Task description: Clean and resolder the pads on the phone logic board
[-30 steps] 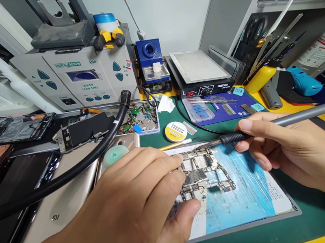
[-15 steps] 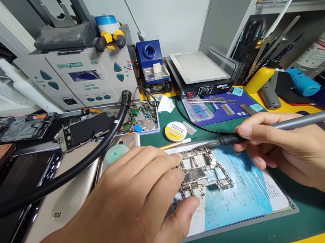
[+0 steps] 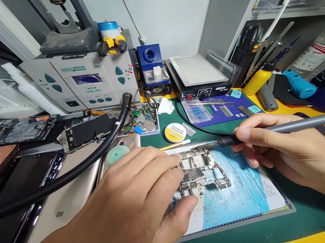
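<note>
A bare phone circuit board [image 3: 195, 174] lies on a white and blue printed mat [image 3: 242, 195] in front of me. My left hand [image 3: 144, 198] rests palm down with bent fingers, holding the board at its left edge, the thumb apart from it on the near side. Between the thumb and fingers of my right hand [image 3: 271, 145] is a soldering iron [image 3: 229, 140], gripped near its black collar. Its metal tip reaches left to the board's upper edge; whether it touches cannot be made out. A gold-and-white pen-like tool [image 3: 178, 144] lies just beyond the mat.
A hot-air station [image 3: 82, 81] stands back left, its black hose [image 3: 104, 141] curving across phones [image 3: 61, 207]. A blue iron stand [image 3: 150, 57] and a heating plate [image 3: 200, 72] are behind. A round tin [image 3: 175, 132] sits beyond the mat; a tool holder [image 3: 242, 61] is at right.
The view has shifted slightly. The iron tip has moved a little left along the board's upper edge. My left hand stays on the board.
</note>
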{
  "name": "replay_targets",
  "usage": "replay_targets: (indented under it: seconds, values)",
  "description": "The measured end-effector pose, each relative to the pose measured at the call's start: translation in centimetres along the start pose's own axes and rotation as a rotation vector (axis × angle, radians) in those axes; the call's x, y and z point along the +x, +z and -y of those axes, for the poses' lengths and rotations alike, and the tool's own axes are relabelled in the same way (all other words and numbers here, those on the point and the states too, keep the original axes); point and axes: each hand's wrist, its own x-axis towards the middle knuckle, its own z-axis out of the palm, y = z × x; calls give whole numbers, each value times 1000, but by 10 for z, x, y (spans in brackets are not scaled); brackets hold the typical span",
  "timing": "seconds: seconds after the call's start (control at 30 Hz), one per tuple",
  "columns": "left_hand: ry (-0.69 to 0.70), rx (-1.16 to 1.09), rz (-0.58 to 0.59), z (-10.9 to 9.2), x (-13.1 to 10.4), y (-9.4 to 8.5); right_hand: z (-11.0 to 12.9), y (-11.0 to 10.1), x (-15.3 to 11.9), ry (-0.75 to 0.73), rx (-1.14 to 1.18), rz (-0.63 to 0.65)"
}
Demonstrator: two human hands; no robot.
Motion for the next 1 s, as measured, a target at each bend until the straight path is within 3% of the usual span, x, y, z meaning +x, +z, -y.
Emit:
replay_targets:
  seconds: [0.13, 0.5, 1.0]
  values:
    - [0, -5, -1, -1, 1, 0, 0, 0, -1, 9, 4, -16]
    - [7, -35, -4, 0, -2, 0, 12, -8, 13, 229, 447, 69]
    - [0, 15, -47, -7, 6, -3, 16, -16, 6, 343, 668, 130]
